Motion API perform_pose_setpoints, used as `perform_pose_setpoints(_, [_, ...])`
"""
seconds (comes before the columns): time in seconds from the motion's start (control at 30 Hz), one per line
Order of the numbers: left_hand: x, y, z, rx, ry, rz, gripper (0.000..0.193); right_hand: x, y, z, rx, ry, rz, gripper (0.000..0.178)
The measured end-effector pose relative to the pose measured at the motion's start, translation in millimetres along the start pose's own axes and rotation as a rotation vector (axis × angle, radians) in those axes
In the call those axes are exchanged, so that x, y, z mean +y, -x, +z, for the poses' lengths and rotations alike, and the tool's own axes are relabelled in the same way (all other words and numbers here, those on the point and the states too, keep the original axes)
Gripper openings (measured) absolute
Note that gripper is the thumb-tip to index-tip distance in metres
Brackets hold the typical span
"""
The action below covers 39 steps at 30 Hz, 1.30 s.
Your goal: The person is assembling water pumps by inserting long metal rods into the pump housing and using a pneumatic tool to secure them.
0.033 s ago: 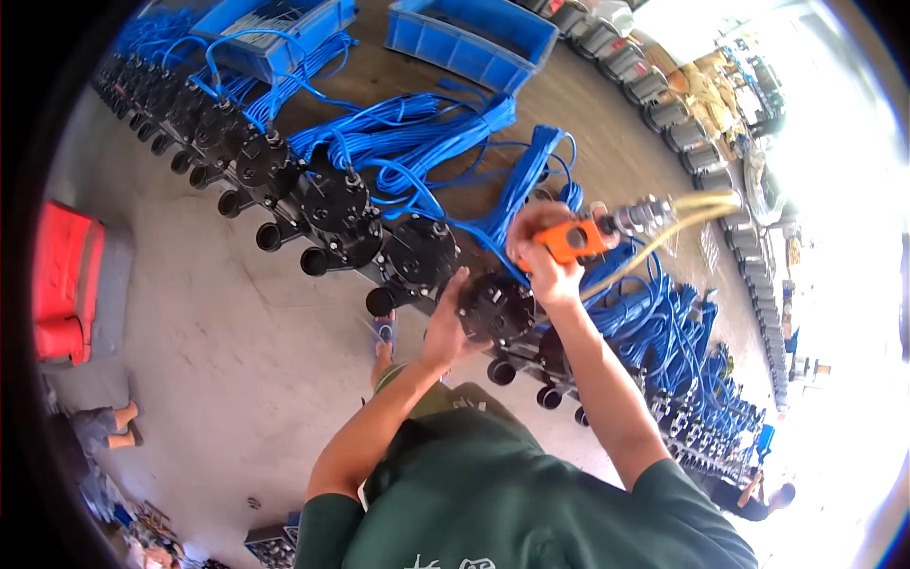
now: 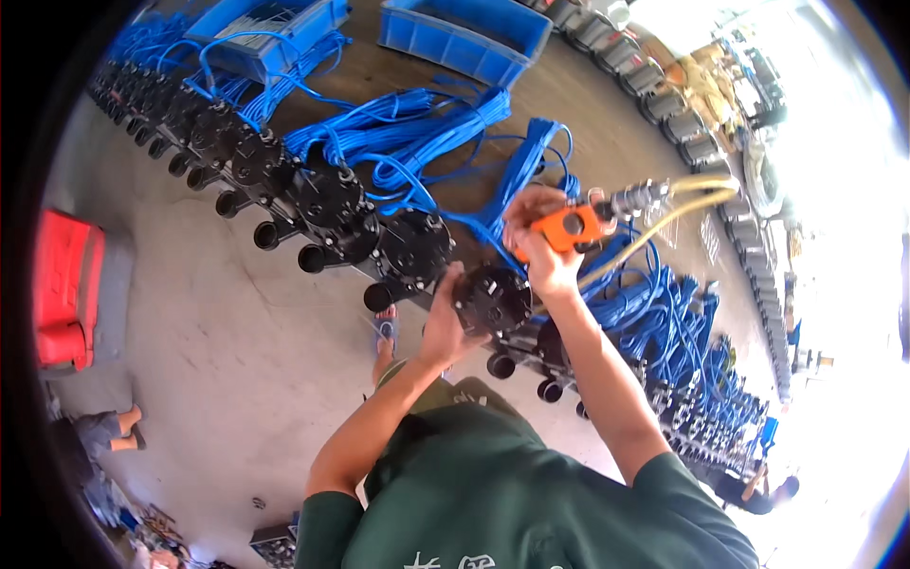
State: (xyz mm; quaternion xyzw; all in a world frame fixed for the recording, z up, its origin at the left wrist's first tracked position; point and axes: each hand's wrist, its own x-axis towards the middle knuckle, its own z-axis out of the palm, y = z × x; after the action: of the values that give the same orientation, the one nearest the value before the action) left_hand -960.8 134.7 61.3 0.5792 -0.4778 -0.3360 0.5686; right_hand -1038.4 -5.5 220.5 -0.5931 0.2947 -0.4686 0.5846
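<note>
My right hand [image 2: 545,242] is closed around an orange air tool [image 2: 569,229]. A metal coupling [image 2: 637,199] joins this tool to a yellow hose [image 2: 697,186]. The tool is over the far right side of a round black pump-like housing [image 2: 493,299]; whether they touch I cannot tell. My left hand [image 2: 449,324] grips the near left side of that housing, fingers curled along its wall. Another black housing [image 2: 415,248] stands just left of it, with a blue cable [image 2: 455,216] running past. What my right fingers press on the tool is partly hidden.
A long row of similar black housings [image 2: 256,161] with pipe stubs runs diagonally. Coiled blue cables [image 2: 427,133] lie behind it. Blue crates [image 2: 455,43] stand beyond, and metal cylinders [image 2: 664,104] line the far right. A red object [image 2: 66,284] sits at left.
The whole scene has shifted slightly left in view. Both hands keep nearly the same place on the housing and the orange tool.
</note>
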Motion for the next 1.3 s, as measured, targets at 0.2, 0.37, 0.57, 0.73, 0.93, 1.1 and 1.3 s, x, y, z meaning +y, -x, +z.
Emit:
perform_pose_setpoints(0.2, [2.3, 76.3, 28.8, 0.059, -0.149, 0.021, 0.032, -93.7, 33.7, -30.3, 0.203, 0.088, -0.380, 0.032])
perform_pose_setpoints(0.37, [-38.0, 79.0, 73.9, -0.140, -0.087, -0.136, 0.028, -139.7, 101.5, -43.8, 0.150, 0.181, -0.578, 0.032])
perform_pose_setpoints(0.57, [-45.6, 73.5, 88.5, -0.044, -0.233, 0.109, 0.010, -129.5, 147.5, -64.7, 0.111, 0.299, -0.368, 0.034])
perform_pose_setpoints(0.73, [-43.7, 77.4, 93.5, -0.052, -0.291, 0.054, 0.011, -95.9, 151.1, -68.1, -0.024, 0.216, -0.293, 0.029])
perform_pose_setpoints(0.93, [-46.4, 80.6, 98.8, -0.065, -0.367, 0.127, 0.010, -37.0, 155.3, -82.5, -0.090, 0.229, -0.202, 0.027])
perform_pose_setpoints(1.1, [-48.7, 78.7, 96.5, -0.110, -0.420, 0.170, 0.014, -33.3, 152.1, -78.5, -0.060, 0.220, -0.073, 0.027])
perform_pose_setpoints(1.3, [80.3, 49.4, 73.0, -0.049, -0.354, 0.126, 0.016, -121.5, 159.9, -113.9, 0.032, 0.192, -0.430, 0.028])
